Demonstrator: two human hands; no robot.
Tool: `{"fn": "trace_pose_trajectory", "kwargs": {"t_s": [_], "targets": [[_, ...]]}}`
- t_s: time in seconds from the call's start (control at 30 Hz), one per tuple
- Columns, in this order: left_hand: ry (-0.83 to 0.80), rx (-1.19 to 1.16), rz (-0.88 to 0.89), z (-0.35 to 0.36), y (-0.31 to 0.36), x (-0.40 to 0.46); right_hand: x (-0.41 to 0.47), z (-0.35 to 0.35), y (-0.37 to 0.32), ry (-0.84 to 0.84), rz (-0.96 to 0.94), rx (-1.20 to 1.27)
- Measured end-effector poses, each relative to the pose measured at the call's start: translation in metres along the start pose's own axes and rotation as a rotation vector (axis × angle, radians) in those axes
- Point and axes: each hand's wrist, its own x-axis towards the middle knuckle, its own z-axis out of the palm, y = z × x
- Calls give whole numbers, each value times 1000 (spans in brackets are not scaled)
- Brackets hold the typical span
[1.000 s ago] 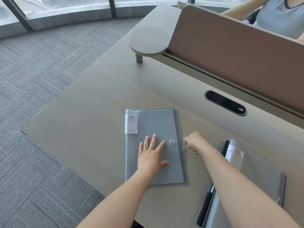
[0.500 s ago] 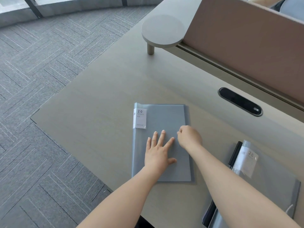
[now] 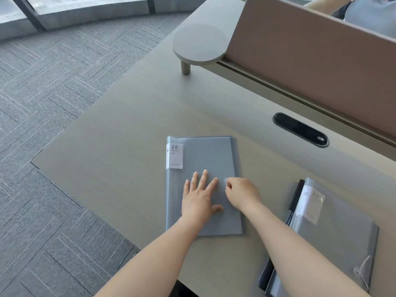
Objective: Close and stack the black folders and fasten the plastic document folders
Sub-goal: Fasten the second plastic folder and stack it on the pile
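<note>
A grey plastic document folder (image 3: pixel 205 155) with a white "20 POCKETS" label lies flat on the desk in front of me. My left hand (image 3: pixel 200 199) presses flat on its cover, fingers spread. My right hand (image 3: pixel 241 192) rests on the folder's right part, fingertips pinched at the round button clasp, which is mostly hidden; a thin elastic cord seems to be in the pinch. At the right, a second grey plastic folder (image 3: pixel 338 230) with its own label lies on top of a black folder (image 3: pixel 294 199), whose edge shows along the left side.
The desk (image 3: pixel 128 136) ends at my left and near edges, with carpet below. A brown divider panel (image 3: pixel 310 61) runs along the far side, with a round shelf (image 3: pixel 199 45) at its end. A black oval cable port (image 3: pixel 300 129) sits beyond the folder. Another person sits behind the panel.
My right hand moved left from beside the folder's edge, where it held the elastic cord, onto the cover at the button clasp. My left hand stayed pressed on the folder.
</note>
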Motion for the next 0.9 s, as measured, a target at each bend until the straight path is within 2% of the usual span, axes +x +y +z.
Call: {"fn": "trace_pose_trajectory", "kwargs": {"t_s": [0.13, 0.3, 0.77, 0.9], "targets": [[3, 3, -5, 0, 1, 0, -3, -4, 16, -10, 153, 119], [16, -5, -2, 1, 0, 0, 3, -8, 28, 18, 240, 170], [17, 5, 6, 4, -2, 1, 44, -16, 4, 61, 157, 102], [17, 7, 10, 1, -4, 2, 37, -10, 14, 147, 175, 283]]}}
